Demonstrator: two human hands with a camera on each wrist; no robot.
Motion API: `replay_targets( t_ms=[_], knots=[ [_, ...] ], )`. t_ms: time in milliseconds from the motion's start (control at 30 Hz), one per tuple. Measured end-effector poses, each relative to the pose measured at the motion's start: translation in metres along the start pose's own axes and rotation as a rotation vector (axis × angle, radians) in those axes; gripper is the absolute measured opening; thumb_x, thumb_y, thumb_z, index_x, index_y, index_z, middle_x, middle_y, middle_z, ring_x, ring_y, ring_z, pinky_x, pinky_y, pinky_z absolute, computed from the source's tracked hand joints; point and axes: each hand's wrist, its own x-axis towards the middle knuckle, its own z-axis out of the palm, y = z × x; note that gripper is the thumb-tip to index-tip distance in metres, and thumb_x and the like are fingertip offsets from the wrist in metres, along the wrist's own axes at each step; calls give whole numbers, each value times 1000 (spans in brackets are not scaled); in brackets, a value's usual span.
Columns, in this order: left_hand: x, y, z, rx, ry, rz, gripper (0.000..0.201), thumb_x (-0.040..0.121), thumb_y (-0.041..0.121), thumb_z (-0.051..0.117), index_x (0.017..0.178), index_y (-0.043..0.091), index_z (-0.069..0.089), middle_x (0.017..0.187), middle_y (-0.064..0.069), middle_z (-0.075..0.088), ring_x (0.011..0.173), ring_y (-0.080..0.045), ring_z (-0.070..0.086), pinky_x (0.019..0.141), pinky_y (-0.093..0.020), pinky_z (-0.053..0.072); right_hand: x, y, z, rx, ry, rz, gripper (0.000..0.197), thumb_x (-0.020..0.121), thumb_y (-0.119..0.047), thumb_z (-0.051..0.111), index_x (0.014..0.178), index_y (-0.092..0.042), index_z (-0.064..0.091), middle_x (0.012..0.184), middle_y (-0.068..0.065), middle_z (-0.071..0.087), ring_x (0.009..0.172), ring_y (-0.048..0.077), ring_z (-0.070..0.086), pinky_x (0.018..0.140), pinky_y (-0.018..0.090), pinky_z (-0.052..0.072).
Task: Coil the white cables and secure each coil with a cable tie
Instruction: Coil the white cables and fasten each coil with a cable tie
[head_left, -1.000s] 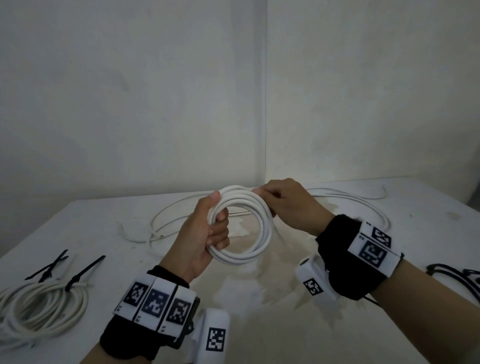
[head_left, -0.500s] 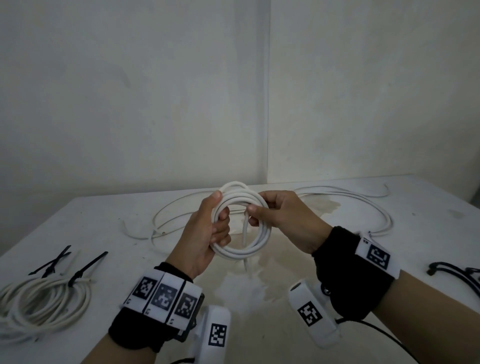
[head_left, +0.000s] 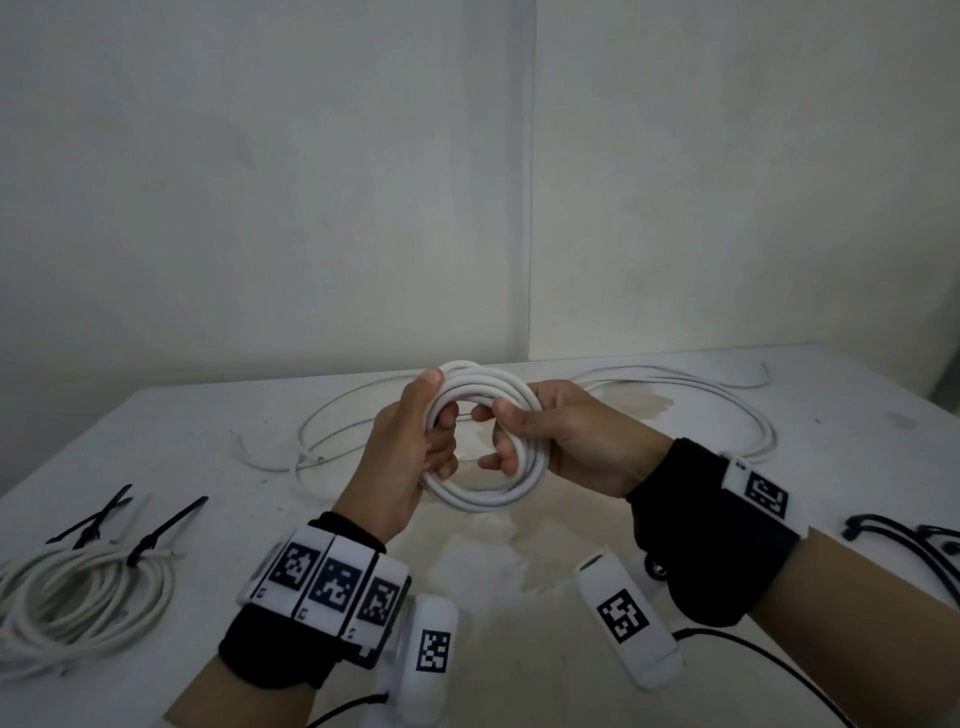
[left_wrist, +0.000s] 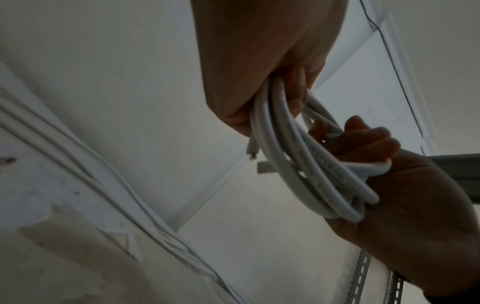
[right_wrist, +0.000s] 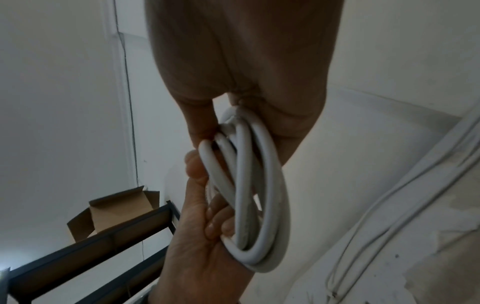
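Both hands are gripping one white coil above the table: the left hand is curling round its left side, the right hand round its right, ring facing the head camera. Black cable ties are lying nearer the right hand, probably its next reach.

Left wrist view: left fingers are clamping the strands.

Right wrist view: right fingers are wrapping the loops.

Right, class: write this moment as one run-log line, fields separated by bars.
stage: coiling | left hand: grips white coil | right hand: grips coil's other side | tie on coil: none visible | tied coils: table's left
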Motion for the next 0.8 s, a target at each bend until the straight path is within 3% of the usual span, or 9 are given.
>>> replay_targets(
  t_ms=[67,200,300,400,533,633,700,800],
  knots=[
    [-1,1,1,20,-4,17,44,96,32,35,58,12,41,39,7,25,35,-8,22,40,-18,28,-2,-2,-2,-59,-16,-3,27,76,-23,53,92,-2,58,50,-1,61,48,10,57,79,33,50],
    [-2,1,5,28,13,15,43,96,32,35,58,12,41,39,7,25,36,-8,22,42,-21,27,-10,-5,-1,-343,54,-61,24,77,-13,65,100,-7,61,68,4,62,72,18,59,68,19,49],
    [-1,0,5,25,55,21,43,96,32,36,59,12,42,39,8,25,35,-8,22,41,-20,27,-9,-3,-1,-520,148,-112,49,69,1,75,114,-10,57,77,0,60,71,14,56,70,29,49],
    [0,0,6,30,87,24,42,96,31,38,59,12,42,39,7,25,35,-8,23,39,-18,28,-8,3,-1,-760,263,-154,54,73,-7,71,122,-18,50,98,3,60,85,21,59,82,38,51],
    [0,-3,8,44,105,24,42,96,31,39,59,12,42,40,6,25,36,-8,23,38,-17,29,-4,8,-1,-1045,420,-115,60,77,-26,62,133,-29,41,108,4,49,90,17,48,77,24,37],
    [1,-5,5,56,108,3,42,96,32,39,59,11,42,39,7,25,36,-7,24,38,-17,30,-3,5,-5,-1055,360,-58,71,78,-25,64,142,-23,33,112,1,54,88,12,48,79,22,38],
    [0,-6,5,54,102,-3,42,96,33,39,60,11,42,39,7,26,36,-7,24,38,-18,31,-4,2,-6,-1029,306,-32,72,81,-21,62,144,-18,28,106,-1,56,82,12,52,77,21,41],
    [0,-7,5,38,95,-5,42,96,33,39,60,11,42,39,7,26,35,-7,24,38,-18,30,-4,1,-7,-945,228,9,72,85,-19,55,147,-20,18,112,-2,55,90,18,57,83,26,46]
  ],
)
